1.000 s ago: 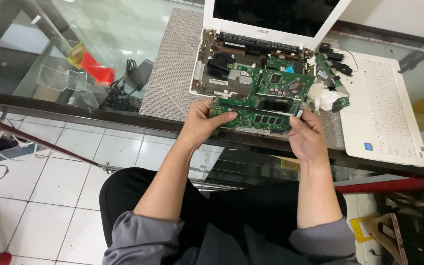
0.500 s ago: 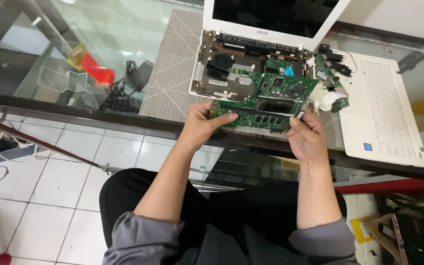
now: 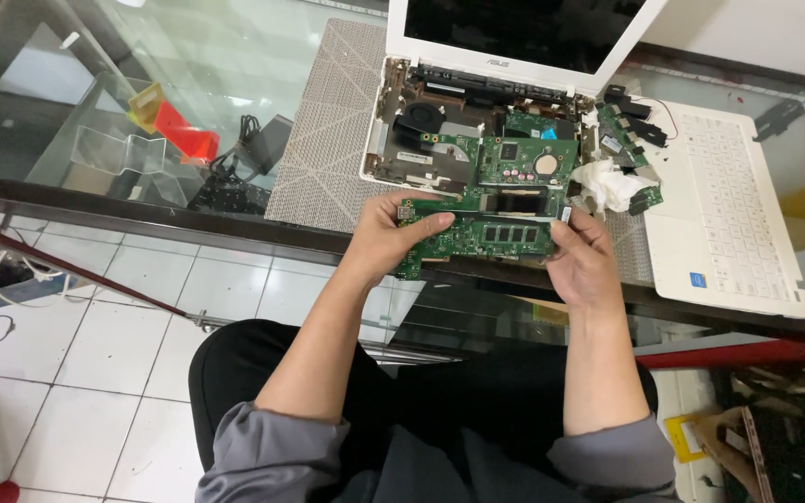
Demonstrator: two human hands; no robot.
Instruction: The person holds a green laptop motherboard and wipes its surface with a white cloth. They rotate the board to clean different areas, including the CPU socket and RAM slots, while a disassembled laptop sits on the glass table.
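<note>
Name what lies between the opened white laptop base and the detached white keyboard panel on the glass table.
In the head view, a crumpled white tissue and small dark loose parts lie between the laptop base and keyboard panel.

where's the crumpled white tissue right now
In the head view, the crumpled white tissue lies right of the opened white laptop base, beside the detached white keyboard panel.

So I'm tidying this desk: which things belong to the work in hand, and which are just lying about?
In hand:
left hand
right hand
green circuit board
opened white laptop

Lying about:
detached white keyboard panel
crumpled tissue
black cable bundle
red and clear plastic stands
</note>
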